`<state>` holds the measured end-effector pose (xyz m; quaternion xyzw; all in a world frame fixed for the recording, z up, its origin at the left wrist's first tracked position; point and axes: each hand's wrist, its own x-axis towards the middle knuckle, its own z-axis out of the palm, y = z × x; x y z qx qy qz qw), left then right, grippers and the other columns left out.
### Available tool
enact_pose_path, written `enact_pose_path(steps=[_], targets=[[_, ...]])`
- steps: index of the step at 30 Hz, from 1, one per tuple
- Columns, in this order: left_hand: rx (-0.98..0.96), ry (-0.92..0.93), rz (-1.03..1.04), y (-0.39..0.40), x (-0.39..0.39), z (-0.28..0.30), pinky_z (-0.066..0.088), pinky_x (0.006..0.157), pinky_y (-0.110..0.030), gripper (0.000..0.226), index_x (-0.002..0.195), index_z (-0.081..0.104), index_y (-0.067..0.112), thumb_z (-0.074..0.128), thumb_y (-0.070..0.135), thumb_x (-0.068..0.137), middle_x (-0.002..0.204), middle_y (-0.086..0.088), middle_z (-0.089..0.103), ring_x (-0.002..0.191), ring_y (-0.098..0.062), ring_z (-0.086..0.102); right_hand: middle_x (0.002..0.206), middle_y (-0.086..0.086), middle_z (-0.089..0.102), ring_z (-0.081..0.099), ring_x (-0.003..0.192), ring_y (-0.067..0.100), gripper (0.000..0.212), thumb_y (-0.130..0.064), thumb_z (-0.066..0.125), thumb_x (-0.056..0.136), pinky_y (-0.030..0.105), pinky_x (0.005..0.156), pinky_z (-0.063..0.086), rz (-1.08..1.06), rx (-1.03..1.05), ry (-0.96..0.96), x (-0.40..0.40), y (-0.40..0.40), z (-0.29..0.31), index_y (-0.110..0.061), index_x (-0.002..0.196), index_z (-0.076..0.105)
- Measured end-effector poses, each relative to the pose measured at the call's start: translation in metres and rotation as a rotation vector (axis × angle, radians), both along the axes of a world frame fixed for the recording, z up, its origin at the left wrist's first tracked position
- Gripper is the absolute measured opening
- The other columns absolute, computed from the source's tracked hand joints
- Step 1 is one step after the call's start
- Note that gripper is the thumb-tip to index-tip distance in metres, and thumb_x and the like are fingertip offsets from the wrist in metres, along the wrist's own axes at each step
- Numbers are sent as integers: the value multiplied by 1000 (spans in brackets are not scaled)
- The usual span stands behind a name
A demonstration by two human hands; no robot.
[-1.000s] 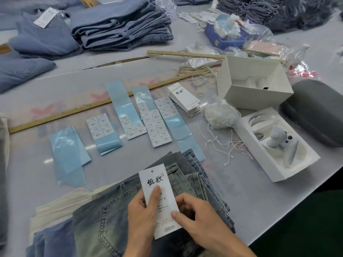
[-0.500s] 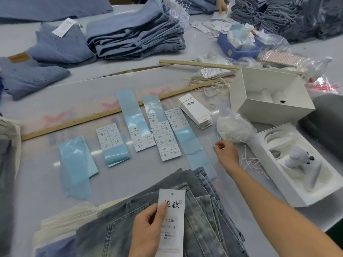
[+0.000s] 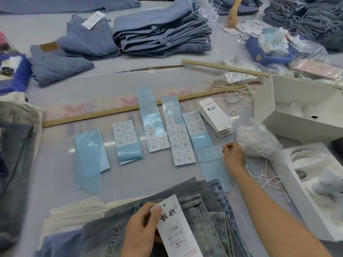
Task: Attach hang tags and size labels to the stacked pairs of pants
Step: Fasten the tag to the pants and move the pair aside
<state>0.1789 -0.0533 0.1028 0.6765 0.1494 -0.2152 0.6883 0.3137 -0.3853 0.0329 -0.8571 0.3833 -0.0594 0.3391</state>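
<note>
Left hand (image 3: 143, 230) first: thumb and curled fingers (image 3: 157, 209) pinch a stiff white card tag (image 3: 176, 227), punched hole at its top, black brush script and "1103#" printed down it. The tag lies tilted over the faded, stitched denim of the pants (image 3: 200, 219) stacked at the near edge of the counter (image 3: 167, 175). Right hand (image 3: 234, 157) is out beyond the pants, fingers curled in, at the near side of a crinkly clear bag (image 3: 257, 140) stuffed with white string; whether it pinches a strand I cannot tell. Loose white strings (image 3: 267, 178) straggle right of that hand. Beyond the pants, five glossy pale-blue backing strips (image 3: 148, 110) lie side by side, four carrying small white rectangular size labels (image 3: 181, 145). A neat stack of tags (image 3: 216, 117) sits beyond the right hand. The counter is smooth grey, with a long wooden ruler (image 3: 111, 114) across it beyond the strips and folded blue jeans (image 3: 159, 32) piled farther back. Two open white boxes (image 3: 297, 112) stand right of the bag.
</note>
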Motion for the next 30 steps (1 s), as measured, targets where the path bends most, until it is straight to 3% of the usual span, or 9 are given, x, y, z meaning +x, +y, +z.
enact_pose_path(steps=[3, 7, 9, 12, 15, 20, 25, 27, 30], targets=[[-24, -29, 23, 1, 1, 1, 56, 49, -29, 21, 82, 79, 16, 66, 5, 94, 75, -15, 76, 64, -19, 73, 87, -1, 71, 69, 90, 23, 7, -11, 62, 99, 36, 81, 55, 87, 130, -221, -29, 30, 35, -16, 95, 66], [-41, -32, 25, 0, -2, 7, 61, 57, -38, 16, 93, 77, 19, 69, 6, 93, 79, -15, 77, 70, -24, 75, 89, -9, 76, 72, 88, 8, 16, -15, 75, 90, 21, 81, 56, 260, 330, -375, -89, 84, 95, -30, 95, 74], [-40, -73, 23, -1, -4, 14, 61, 60, -40, 20, 90, 77, 29, 69, 11, 94, 78, -13, 77, 70, -23, 74, 93, -8, 77, 73, 90, 8, 18, -20, 79, 86, 17, 82, 56, 347, 408, -436, -121, 115, 120, -33, 98, 76], [-69, -150, 32, 0, -8, 29, 58, 57, -30, 15, 91, 74, 35, 70, 22, 92, 78, -9, 77, 70, -19, 74, 93, -6, 78, 75, 89, 14, 17, -21, 79, 82, 18, 79, 57, 432, 453, -508, -156, 152, 140, -32, 95, 79], [-111, -207, 58, 4, -14, 41, 58, 58, -29, 9, 93, 73, 34, 69, 36, 85, 76, -9, 77, 67, -16, 72, 94, -6, 76, 72, 90, 16, 16, -16, 76, 85, 19, 77, 55, 500, 368, -512, -174, 175, 140, -30, 93, 78], [-86, -324, 53, 8, -28, 49, 63, 72, -47, 9, 100, 74, 35, 72, 37, 92, 83, -4, 77, 75, -20, 73, 95, -15, 65, 66, 90, 10, 15, -9, 78, 87, 23, 76, 53, 589, 41, -506, -182, 200, 130, -21, 93, 72], [-6, -395, 16, 13, -36, 46, 59, 69, -58, 30, 114, 71, 43, 66, 56, 87, 83, -6, 74, 76, -34, 70, 94, -17, 62, 63, 87, 7, 13, -12, 76, 89, 28, 73, 54, 627, -91, -507, -180, 205, 135, -22, 94, 70], [47, -442, -32, 16, -36, 45, 59, 66, -57, 33, 118, 70, 45, 62, 60, 90, 84, -4, 73, 73, -28, 70, 93, -17, 62, 62, 84, 7, 4, -19, 72, 92, 28, 72, 54, 628, -120, -513, -180, 207, 138, -22, 95, 70], [70, -525, -121, 18, -35, 49, 62, 64, -46, 32, 121, 68, 47, 52, 62, 98, 99, 8, 76, 83, -18, 73, 92, -17, 61, 62, 82, 6, 10, -28, 64, 93, 24, 72, 52, 593, -107, -509, -179, 209, 143, -21, 95, 71]])
